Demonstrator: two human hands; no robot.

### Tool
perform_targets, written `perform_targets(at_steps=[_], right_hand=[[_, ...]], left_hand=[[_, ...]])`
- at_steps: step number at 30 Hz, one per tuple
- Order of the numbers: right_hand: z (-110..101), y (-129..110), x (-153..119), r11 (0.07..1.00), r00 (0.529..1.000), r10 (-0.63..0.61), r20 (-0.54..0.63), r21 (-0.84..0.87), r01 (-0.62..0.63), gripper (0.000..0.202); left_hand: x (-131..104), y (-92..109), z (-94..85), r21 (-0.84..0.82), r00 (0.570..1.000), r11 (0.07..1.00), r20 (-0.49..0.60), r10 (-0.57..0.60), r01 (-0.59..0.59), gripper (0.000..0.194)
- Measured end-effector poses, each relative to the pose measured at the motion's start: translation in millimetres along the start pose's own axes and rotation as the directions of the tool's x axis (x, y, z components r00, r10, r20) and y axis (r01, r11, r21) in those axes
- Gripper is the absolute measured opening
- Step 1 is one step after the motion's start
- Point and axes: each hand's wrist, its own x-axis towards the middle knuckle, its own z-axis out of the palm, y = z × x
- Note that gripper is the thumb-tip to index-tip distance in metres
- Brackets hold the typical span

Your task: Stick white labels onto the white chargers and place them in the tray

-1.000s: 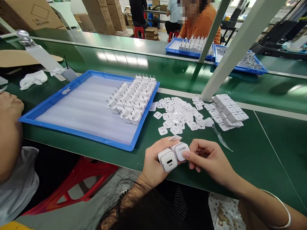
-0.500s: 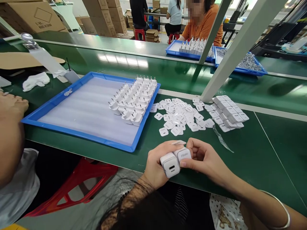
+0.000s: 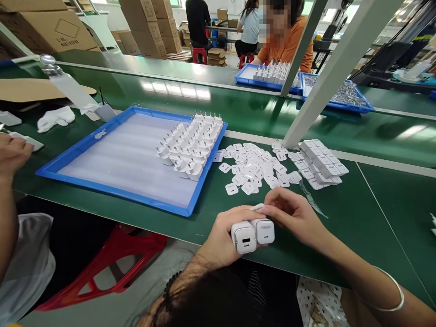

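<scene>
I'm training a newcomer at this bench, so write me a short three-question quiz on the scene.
1. What does the left hand hold?
A) a red stool
B) two white charger blocks
C) a clear plastic strip

2. True or false: the white pronged pieces stand on the right side, as pictured, of the big blue tray.

3. Fill in: the loose white plates lie between the big blue tray and the ____.

Key: 1 B; 2 true; 3 stacked plates.

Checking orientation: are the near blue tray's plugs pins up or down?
Pins up: the white plugs in the near blue tray show metal pins pointing upward.
</scene>
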Motion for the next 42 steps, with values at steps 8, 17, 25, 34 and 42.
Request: perform_targets(at_steps=[8,17,25,34,42], right_hand=[[-4,-17,-10,0.978,0.994,0.106,-0.004,0.181,-0.104,0.021],[19,-10,-13,0.818,0.922,0.269,0.277,0.439,-0.371,0.032],[16,-10,-12,0.849,0.93,0.252,0.269,0.4,-0.346,0.03],[15,-9,-13,0.846,0.92,0.286,0.269,0.38,-0.374,0.031],[18,-5,-13,0.814,0.909,0.325,0.262,0.412,-0.41,0.033]], left_hand=[[0,-8,4.0,0.149,0.983,0.989,-0.181,0.035,-0.008,0.028],[-5,-16,8.5,0.264,0.965,0.963,-0.233,0.117,-0.053,0.031],[-6,-20,8.9,0.347,0.963,0.931,-0.194,0.186,-0.11,0.033],[-6,-21,9.4,0.384,0.959,0.912,-0.172,0.226,-0.146,0.031],[-7,-21,11.7,0.442,0.949,0.882,-0.174,0.262,-0.163,0.033]])
